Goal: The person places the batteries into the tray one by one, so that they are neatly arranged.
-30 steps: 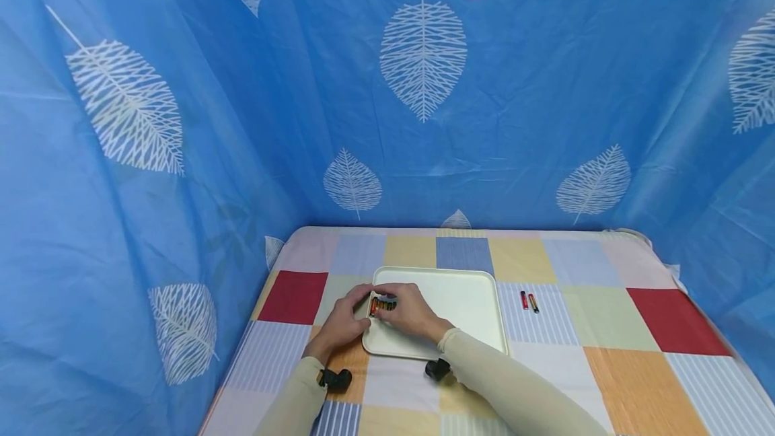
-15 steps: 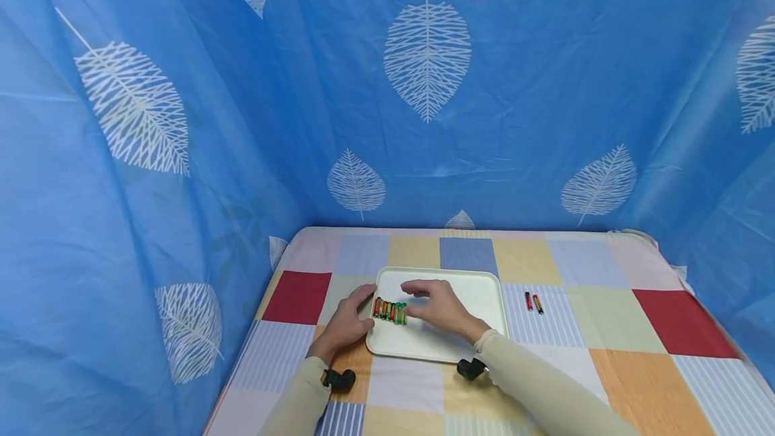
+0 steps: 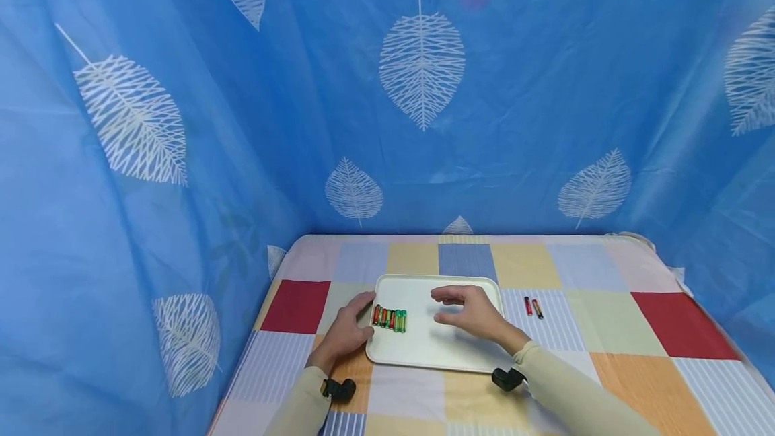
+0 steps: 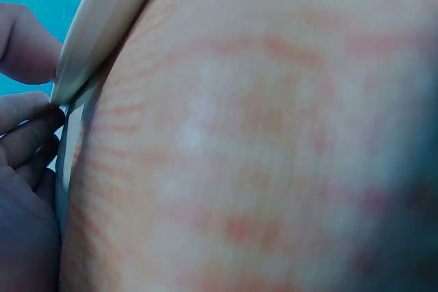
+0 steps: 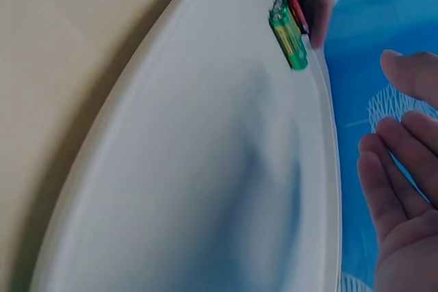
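Observation:
A row of several red and green batteries (image 3: 390,319) lies side by side at the left end of a white tray (image 3: 418,352). My left hand (image 3: 346,330) rests at the tray's left edge beside the row. In the left wrist view its thumb and fingertips touch the pale rim (image 4: 102,22). Over the right half of the tray hovers my right hand (image 3: 472,311), fingers apart and loosely bent, holding nothing. The right wrist view catches the green end batteries (image 5: 288,35) and the right hand's palm (image 5: 407,244).
Two loose batteries (image 3: 533,307), mostly red, lie on the patchwork tablecloth (image 3: 605,321) to the right of the tray. A blue curtain (image 3: 508,153) with white leaf prints stands behind the table and along its sides.
My right hand has drawn away from the batteries and moved right across the tray, uncovering the row. The left hand stays at the tray's left edge.

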Available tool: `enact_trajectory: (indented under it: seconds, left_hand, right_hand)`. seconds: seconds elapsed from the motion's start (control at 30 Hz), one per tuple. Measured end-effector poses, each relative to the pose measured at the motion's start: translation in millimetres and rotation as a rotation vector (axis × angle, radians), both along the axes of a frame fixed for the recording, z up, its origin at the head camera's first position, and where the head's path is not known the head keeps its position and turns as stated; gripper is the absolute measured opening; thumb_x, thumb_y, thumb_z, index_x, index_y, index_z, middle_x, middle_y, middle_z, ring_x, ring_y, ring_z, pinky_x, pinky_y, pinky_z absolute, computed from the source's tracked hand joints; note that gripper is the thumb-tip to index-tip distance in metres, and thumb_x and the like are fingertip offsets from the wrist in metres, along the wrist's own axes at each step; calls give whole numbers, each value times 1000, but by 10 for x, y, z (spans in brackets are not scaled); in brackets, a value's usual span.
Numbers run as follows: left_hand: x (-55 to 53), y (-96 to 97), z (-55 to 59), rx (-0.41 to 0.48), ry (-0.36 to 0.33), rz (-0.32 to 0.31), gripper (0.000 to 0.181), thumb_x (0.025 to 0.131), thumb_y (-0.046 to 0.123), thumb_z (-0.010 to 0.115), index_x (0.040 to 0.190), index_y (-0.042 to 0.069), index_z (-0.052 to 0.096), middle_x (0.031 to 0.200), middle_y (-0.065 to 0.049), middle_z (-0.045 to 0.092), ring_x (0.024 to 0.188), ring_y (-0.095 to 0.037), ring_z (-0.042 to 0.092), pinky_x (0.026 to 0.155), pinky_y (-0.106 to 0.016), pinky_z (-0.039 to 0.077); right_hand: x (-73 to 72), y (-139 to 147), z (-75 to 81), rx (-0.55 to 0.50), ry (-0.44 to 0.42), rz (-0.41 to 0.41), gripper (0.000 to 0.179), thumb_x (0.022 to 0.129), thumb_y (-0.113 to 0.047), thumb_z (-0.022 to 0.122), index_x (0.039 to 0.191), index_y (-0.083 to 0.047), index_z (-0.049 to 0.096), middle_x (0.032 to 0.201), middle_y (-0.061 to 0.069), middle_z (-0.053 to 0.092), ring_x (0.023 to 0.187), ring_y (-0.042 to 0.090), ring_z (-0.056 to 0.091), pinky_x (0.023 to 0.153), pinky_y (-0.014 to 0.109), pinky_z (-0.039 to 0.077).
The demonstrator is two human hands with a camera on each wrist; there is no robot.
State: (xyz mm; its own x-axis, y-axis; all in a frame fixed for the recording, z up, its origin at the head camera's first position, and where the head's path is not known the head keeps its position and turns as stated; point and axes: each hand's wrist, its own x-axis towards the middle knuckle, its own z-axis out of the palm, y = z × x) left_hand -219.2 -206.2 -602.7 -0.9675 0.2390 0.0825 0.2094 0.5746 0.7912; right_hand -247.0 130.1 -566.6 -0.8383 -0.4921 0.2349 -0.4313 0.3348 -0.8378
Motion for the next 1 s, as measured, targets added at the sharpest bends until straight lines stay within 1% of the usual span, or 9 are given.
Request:
enact_trajectory:
  seconds: [0.1, 0.23, 0.3, 0.43, 0.5, 0.57, 0.67, 0.8, 1.0]
  left_hand:
    - [45, 9, -23, 0, -2, 1, 79, 83, -2, 71, 160, -1, 53, 167, -26, 49, 158, -47, 42, 128, -68, 32]
    - [64, 10, -36, -2, -1, 3, 79, 83, -2, 71, 159, 0, 53, 167, -26, 49, 158, -48, 42, 128, -69, 32]
    - [55, 7, -34, -6, 8, 5, 79, 83, -1, 71, 160, 0, 53, 167, -27, 49, 158, -49, 41, 128, -70, 31]
    - [29, -2, -25, -21, 18, 10, 78, 83, 0, 71, 160, 1, 54, 166, -27, 48, 157, -50, 42, 128, -70, 31]
    - [9, -3, -16, -35, 20, 8, 78, 84, 0, 71, 160, 1, 53, 166, -27, 49, 157, -50, 42, 128, -70, 32]
    - [11, 0, -6, -36, 10, 9, 78, 84, 1, 71, 160, 2, 53, 167, -26, 49, 158, -49, 42, 128, -69, 32]
    - [2, 8, 22, -27, 6, 2, 79, 85, 1, 71, 161, 1, 52, 167, -26, 48, 159, -48, 41, 129, -69, 31]
    - [14, 6, 46, -26, -12, 8, 78, 86, 1, 70, 162, 1, 51, 169, -25, 47, 160, -47, 40, 130, -67, 31]
    - [48, 22, 25, -12, 7, 8, 78, 83, -1, 70, 160, -1, 53, 167, -26, 48, 158, -49, 41, 128, -70, 32]
  right_hand:
    - [45, 137, -20, -8, -15, 2, 47, 91, -15, 89, 132, 4, 75, 127, 22, 79, 116, 43, 76, 103, 38, 63]
    - [74, 331, -17, -34, -42, 12, 48, 92, -15, 88, 134, 3, 75, 129, 24, 78, 118, 40, 76, 103, 34, 62]
    - [78, 433, 5, -58, -56, 27, 48, 93, -14, 87, 135, 4, 73, 130, 27, 76, 119, 39, 76, 103, 36, 62]
    - [72, 639, 57, -86, -97, 60, 52, 95, -16, 85, 140, 5, 69, 136, 31, 72, 124, 39, 75, 106, 45, 60]
    - [69, 746, 76, -91, -121, 63, 54, 96, -16, 84, 143, 4, 68, 139, 32, 70, 126, 40, 73, 106, 46, 60]
    - [77, 848, 86, -96, -140, 60, 52, 97, -13, 83, 144, 3, 67, 140, 33, 69, 127, 38, 73, 106, 44, 61]
    - [90, 991, 104, -125, -171, 40, 52, 97, -8, 82, 145, 3, 67, 142, 35, 67, 127, 32, 74, 104, 37, 62]
    - [103, 1143, 121, -149, -195, 20, 52, 97, -6, 80, 146, 5, 65, 144, 38, 64, 127, 26, 75, 100, 30, 63]
    - [154, 1355, 121, -146, -213, -17, 54, 98, -7, 80, 147, 5, 63, 144, 38, 64, 125, 15, 75, 96, 27, 64]
